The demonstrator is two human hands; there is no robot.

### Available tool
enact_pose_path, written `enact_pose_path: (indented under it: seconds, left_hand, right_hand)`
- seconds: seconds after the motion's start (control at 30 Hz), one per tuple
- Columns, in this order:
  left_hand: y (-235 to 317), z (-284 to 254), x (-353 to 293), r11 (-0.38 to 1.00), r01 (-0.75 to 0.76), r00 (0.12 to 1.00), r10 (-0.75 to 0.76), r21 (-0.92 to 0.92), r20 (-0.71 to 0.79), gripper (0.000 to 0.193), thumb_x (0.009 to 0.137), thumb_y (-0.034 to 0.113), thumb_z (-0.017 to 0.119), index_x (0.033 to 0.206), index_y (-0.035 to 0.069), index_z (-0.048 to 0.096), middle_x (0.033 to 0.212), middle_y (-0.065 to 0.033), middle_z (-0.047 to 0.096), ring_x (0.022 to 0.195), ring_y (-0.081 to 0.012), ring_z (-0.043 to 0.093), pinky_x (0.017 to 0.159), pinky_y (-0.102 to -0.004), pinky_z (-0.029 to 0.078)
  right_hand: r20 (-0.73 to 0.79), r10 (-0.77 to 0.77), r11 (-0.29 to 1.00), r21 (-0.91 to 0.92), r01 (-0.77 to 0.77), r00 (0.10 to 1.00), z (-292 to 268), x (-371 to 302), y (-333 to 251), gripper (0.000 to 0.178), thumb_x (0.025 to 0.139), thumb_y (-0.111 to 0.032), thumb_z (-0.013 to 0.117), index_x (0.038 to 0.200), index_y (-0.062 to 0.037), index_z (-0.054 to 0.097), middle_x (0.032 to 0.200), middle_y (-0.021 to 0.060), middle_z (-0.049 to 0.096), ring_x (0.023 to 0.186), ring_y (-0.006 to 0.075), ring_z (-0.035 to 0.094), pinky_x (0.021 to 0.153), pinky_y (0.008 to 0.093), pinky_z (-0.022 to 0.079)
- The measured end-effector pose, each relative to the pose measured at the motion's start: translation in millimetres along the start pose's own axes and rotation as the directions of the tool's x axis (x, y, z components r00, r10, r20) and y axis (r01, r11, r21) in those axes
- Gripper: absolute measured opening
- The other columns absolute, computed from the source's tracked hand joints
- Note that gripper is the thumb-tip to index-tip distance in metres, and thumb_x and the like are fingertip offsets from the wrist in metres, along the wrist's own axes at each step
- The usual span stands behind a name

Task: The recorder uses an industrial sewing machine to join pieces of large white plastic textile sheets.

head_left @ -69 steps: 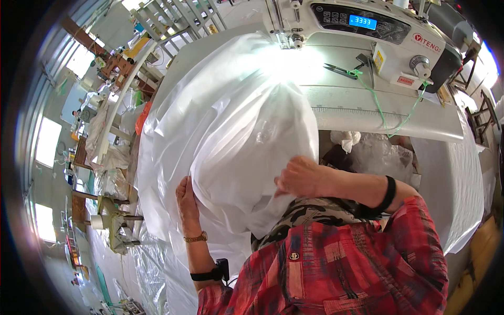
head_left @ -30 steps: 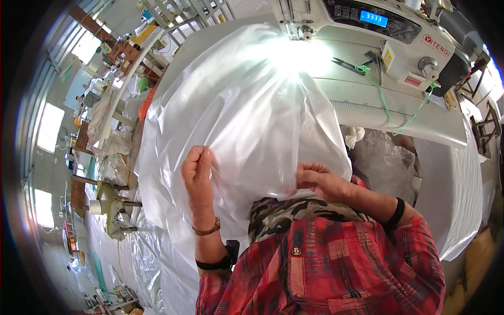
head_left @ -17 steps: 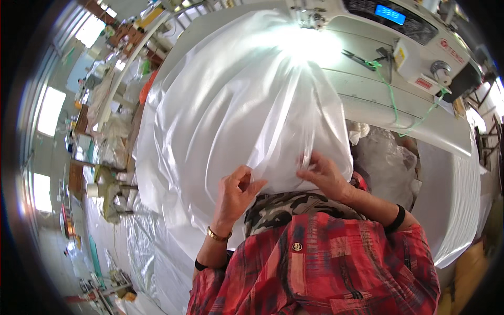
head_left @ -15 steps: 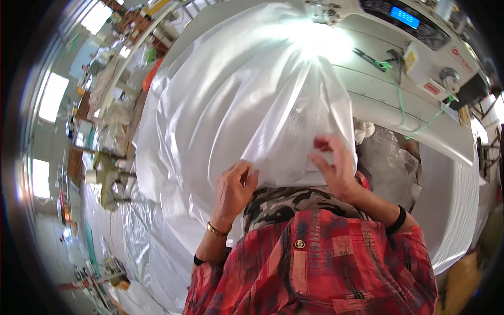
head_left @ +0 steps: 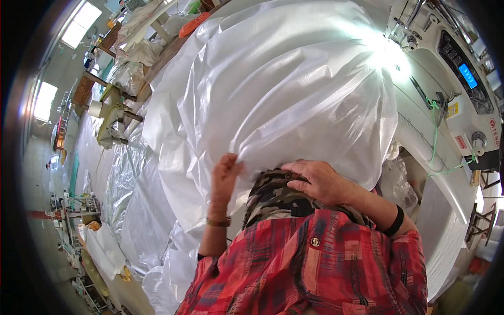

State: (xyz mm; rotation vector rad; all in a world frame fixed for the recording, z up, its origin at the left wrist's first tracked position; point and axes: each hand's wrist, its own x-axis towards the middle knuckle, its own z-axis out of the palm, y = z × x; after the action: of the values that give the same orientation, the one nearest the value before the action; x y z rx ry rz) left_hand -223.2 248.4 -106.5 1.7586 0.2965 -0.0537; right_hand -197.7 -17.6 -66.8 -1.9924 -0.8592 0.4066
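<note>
A large, shiny white woven-plastic sheet [head_left: 273, 100] spreads over my lap and up to the sewing machine [head_left: 464, 94]. Its folds gather under the bright lamp at the needle end. My left hand [head_left: 226, 178], slightly blurred, pinches the sheet at its near left part, and creases run out from the fingers. My right hand [head_left: 320, 181] lies at the sheet's near edge, over my camouflage-patterned trousers [head_left: 273, 197]. Its fingers point left, with the thumb apart from them. Nothing shows in its grasp.
Scissors [head_left: 418, 89] and a green cord [head_left: 434, 131] lie on the machine bed. Clear plastic [head_left: 398, 184] is bunched below the table edge at right. A stool holding a thread cone [head_left: 95, 108] stands at left, near more silvery sheeting [head_left: 123, 184].
The view has swung left, so the machine sits farther right. My right hand has come down from above the sheet to its near edge. The left still pinches the sheet.
</note>
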Motion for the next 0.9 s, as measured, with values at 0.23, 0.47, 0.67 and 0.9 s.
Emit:
enact_pose_path:
  seconds: [0.23,0.47,0.67,0.9]
  left_hand:
    - [110.0,-34.7,-37.0,0.869,-0.486,0.815,0.49,-0.096,0.309,0.033,0.072,0.023,0.079,0.081,-0.001,0.058,0.057,-0.0016,0.054,0.05,-0.0084,0.046,0.049,-0.0249,0.032]
    - [78.2,-9.5,3.4,0.581,-0.495,0.794,0.0,0.646,0.608,0.034,0.078,0.025,0.073,0.098,0.001,0.059,0.071,-0.0185,0.062,0.069,-0.037,0.062,0.062,-0.042,0.045]
    - [53.9,46.5,4.4,0.746,-0.563,0.798,0.378,0.356,0.469,0.037,0.078,0.019,0.073,0.107,0.002,0.06,0.075,-0.0211,0.061,0.075,-0.0433,0.06,0.068,-0.0445,0.046]
    - [96.4,41.4,11.0,0.968,-0.195,0.928,0.234,-0.158,0.291,0.013,0.089,0.015,0.068,0.085,0.003,0.065,0.068,0.0088,0.055,0.059,0.0004,0.044,0.05,-0.0177,0.033]
  right_hand:
    - [0.019,-0.107,0.98,0.172,0.102,0.994,-17.6,-21.4,-8.2,0.029,0.091,-0.021,0.06,0.112,-0.0015,0.061,0.098,0.0153,0.065,0.091,0.0318,0.063,0.081,0.0392,0.05]
    - [-0.163,0.682,0.631,0.625,-0.46,0.713,-24.1,-65.4,41.5,0.026,0.092,-0.023,0.062,0.104,0.001,0.063,0.093,0.0052,0.064,0.091,0.0087,0.059,0.078,0.0266,0.048]
    - [-0.516,0.545,0.626,0.775,0.089,0.661,2.4,-41.4,70.4,0.029,0.092,-0.02,0.063,0.114,-0.0005,0.06,0.104,0.0052,0.066,0.095,0.0091,0.058,0.078,0.0241,0.047]
    - [0.093,0.226,0.51,0.837,-0.199,0.97,-6.7,-43.2,16.1,0.022,0.094,-0.022,0.063,0.099,-0.0017,0.069,0.104,0.0062,0.067,0.098,0.0119,0.06,0.088,0.0303,0.047]
